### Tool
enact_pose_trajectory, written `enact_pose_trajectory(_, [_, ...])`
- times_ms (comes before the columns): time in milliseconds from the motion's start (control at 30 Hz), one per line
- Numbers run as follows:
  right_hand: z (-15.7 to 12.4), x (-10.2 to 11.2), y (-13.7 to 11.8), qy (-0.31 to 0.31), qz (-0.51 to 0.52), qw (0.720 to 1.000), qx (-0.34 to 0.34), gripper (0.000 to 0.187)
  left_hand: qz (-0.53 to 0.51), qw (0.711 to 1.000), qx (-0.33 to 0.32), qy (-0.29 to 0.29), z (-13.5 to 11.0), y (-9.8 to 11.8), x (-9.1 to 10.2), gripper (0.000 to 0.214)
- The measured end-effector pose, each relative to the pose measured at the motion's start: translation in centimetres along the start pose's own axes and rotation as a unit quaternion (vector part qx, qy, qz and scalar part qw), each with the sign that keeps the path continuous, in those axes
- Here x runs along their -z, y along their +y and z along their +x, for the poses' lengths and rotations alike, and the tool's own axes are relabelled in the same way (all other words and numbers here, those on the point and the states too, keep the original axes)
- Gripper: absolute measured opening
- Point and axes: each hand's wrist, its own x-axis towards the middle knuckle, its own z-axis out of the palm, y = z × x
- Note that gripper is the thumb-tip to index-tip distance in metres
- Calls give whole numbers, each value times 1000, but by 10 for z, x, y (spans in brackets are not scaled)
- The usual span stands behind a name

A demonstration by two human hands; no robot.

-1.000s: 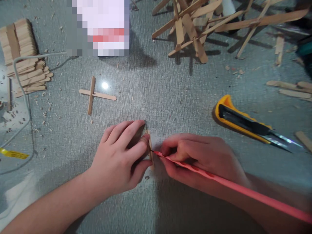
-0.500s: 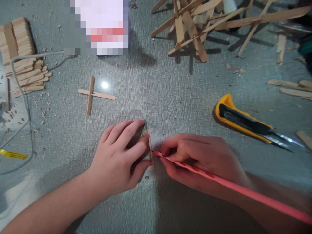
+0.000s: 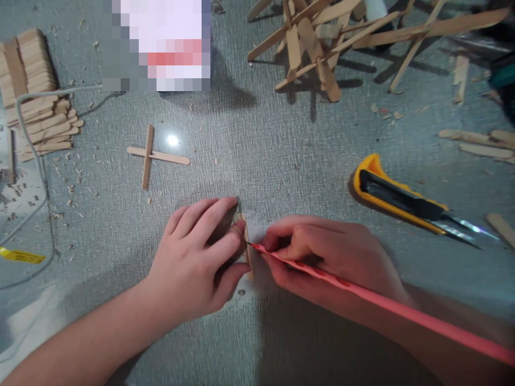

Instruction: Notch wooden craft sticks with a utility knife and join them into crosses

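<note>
At the near middle of the surface (image 3: 298,161), between your two hands: one wooden stick (image 3: 249,258), lying flat, partly covered by your fingers.
Left hand (image 3: 197,260): yours, part-curled, fingers slightly spread; thumb and fingertips pin the stick down.
Right hand (image 3: 341,244): yours, closed in a writing grip around a red pencil (image 3: 380,299).
Step in hand, by appearance: marking the stick, the pencil's dark tip being right at it.
Next move, as judged: calls for you to keep the stick pinned and the tip light and steady.
Stick, long axis: nearly straight away from you, far end leaning slightly left.
Pencil, long axis: slanting across your right hand, tip pointing left and slightly away, blunt end toward your near right.
</note>
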Motion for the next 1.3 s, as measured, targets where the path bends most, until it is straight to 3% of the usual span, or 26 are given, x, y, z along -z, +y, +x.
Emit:
enact_pose_trajectory(1100, [2,-1,-1,21,23,999,-6,24,1,1000,-4,6,0,-1,-1,40])
enact_pose_trajectory(1300, [-2,1,1,11,63,998,10,9,-2,1000,-13,27,-1,-3,-3,45])
